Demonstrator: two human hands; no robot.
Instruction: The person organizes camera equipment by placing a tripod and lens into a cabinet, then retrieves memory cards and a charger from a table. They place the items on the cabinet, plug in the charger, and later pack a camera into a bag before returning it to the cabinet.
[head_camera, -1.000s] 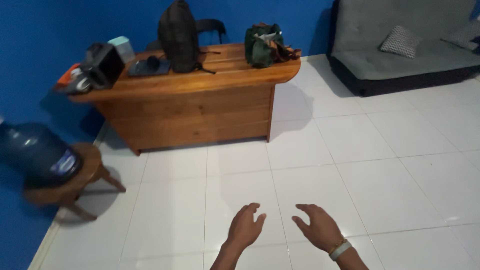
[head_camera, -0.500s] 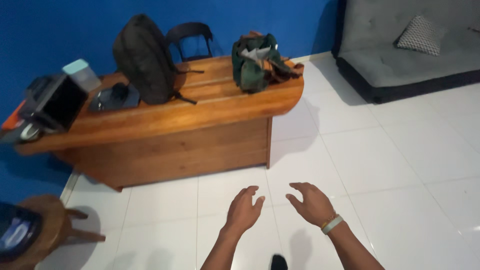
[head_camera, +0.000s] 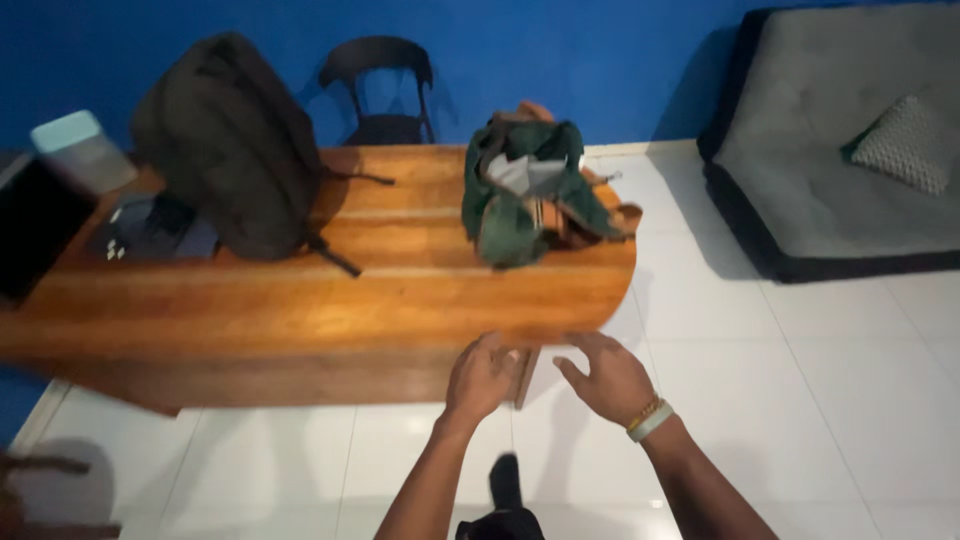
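My left hand and my right hand are held out in front of me, fingers loosely spread, holding nothing. Both hover just short of the near edge of a long wooden desk. A pale band sits on my right wrist. On the desk, straight ahead of my hands, lies a green bag with brown straps, its top open. A large black backpack stands further left on the desk.
A dark flat device, a black box and a pale lidded container sit at the desk's left end. A black chair stands behind the desk against the blue wall. A grey sofa with a cushion is at right. White tiled floor.
The view has closed in on the desk: it now fills the middle of the frame, and my hands reach its near edge. The stool with the blue bottle has left the view.
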